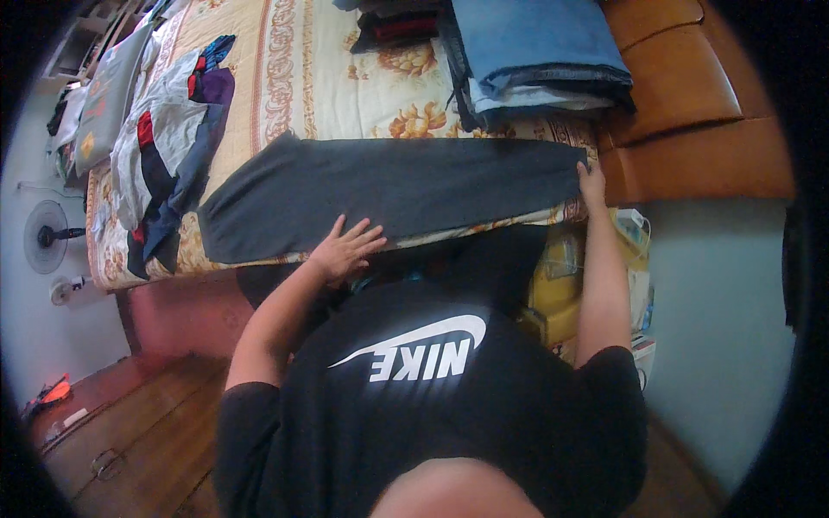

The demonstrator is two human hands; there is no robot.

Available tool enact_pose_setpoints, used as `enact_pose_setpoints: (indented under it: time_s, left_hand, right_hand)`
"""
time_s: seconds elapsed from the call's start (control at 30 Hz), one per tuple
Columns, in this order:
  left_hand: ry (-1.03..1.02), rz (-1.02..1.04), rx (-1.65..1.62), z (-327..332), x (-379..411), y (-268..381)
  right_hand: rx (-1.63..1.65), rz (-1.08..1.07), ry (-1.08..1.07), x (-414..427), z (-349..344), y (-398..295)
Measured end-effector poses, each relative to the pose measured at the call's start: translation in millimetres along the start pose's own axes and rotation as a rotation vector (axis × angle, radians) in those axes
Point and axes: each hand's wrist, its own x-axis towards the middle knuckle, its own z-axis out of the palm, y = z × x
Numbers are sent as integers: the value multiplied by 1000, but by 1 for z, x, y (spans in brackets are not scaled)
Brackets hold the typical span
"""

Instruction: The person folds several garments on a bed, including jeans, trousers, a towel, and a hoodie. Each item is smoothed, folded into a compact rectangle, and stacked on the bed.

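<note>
A pair of dark grey trousers (395, 188), folded lengthwise, lies along the near edge of the bed. The wide end is at the left and the narrow leg end at the right. My left hand (346, 249) rests palm down on the near edge of the cloth, fingers spread and holding nothing. At the narrow end, my right hand (590, 184) grips the corner of the trousers, its thumb over the cloth and some of its fingers hidden.
A stack of folded clothes (544, 52) with blue cloth on top stands beyond the trousers, beside the brown padded headboard (686, 97). Loose clothes (168, 129) lie in a heap on the flowered bedspread (278, 71) at left. An electric fan (46, 236) stands past the bed.
</note>
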Motion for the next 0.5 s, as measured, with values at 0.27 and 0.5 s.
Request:
enact_pose_setpoints:
  time_s: [0.27,0.5]
  left_hand:
    - [310,-281,-373,-69,147,55]
    - [2,-332,-330,-84,179,72]
  right_hand:
    - [741,451,-361,-14,-22,-9]
    - [815,342,-251,-20,-41,-35]
